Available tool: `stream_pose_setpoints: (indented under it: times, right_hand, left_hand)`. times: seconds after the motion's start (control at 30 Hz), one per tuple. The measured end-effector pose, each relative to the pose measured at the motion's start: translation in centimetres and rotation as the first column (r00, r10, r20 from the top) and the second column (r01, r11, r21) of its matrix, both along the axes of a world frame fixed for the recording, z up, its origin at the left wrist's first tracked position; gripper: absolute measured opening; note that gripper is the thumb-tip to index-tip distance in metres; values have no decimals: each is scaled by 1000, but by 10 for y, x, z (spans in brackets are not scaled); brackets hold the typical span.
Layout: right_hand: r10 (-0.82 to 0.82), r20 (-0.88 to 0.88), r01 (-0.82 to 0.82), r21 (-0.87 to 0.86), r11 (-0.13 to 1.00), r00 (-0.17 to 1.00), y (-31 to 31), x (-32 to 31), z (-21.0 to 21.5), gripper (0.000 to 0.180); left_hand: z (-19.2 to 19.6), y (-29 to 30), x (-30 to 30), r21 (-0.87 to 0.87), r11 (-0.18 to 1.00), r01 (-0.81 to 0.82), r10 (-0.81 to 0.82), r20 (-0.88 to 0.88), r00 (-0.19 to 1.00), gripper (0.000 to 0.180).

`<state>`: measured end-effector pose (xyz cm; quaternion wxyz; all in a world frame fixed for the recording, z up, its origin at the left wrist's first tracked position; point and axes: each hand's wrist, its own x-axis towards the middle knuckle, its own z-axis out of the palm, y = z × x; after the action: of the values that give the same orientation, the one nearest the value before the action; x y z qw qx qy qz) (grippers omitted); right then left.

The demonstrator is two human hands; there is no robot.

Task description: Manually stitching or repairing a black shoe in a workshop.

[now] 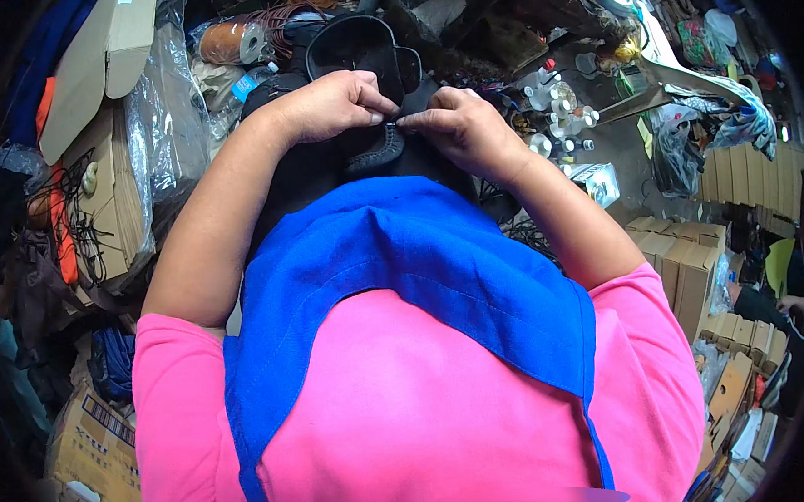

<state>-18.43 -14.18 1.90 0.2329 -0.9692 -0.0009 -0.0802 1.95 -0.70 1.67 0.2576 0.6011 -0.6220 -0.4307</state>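
Observation:
A black shoe upper (pixel 374 148) with a stitched seam rests in front of me on my dark-covered lap, above the blue apron (pixel 421 259). My left hand (pixel 326 105) pinches its top edge from the left. My right hand (pixel 459 125) pinches the same spot from the right, fingertips of both hands almost touching. What sits between the fingertips is too small to make out. A black round form (pixel 355 49) stands just beyond the hands.
Cardboard boxes (pixel 100 49) and clear plastic bags (pixel 163 118) pile up at the left. A cluttered bench with small bottles (pixel 558 106) and a sewing machine (pixel 684 73) lies to the right. Stacked brown boxes (pixel 684 254) fill the lower right, where another person's hand (pixel 796 303) shows.

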Motion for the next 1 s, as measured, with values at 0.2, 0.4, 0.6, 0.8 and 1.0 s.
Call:
stream_pose_setpoints:
  times: [0.2, 0.4, 0.6, 0.8, 1.0]
  right_hand:
    - [88, -163, -149, -411, 899, 983, 25, 18, 45, 20]
    - [143, -253, -261, -529, 808, 957, 26, 43, 44, 13]
    - [89, -21, -91, -348, 933, 996, 8, 31, 33, 10]
    - [47, -13, -49, -222, 974, 999, 10, 33, 4, 7]
    - [-59, -376, 267, 529, 806, 925, -18, 15, 11, 17]
  left_hand:
    - [-2, 2, -3, 35, 999, -14, 11, 65, 998, 31]
    - [5, 4, -3, -77, 997, 8, 6, 177, 984, 28]
    - [-6, -2, 3, -230, 967, -110, 142, 123, 982, 28]
    - [-8, -1, -7, -348, 922, -169, 255, 218, 942, 28]
    - [-1, 59, -43, -460, 802, -380, 546, 309, 779, 43]
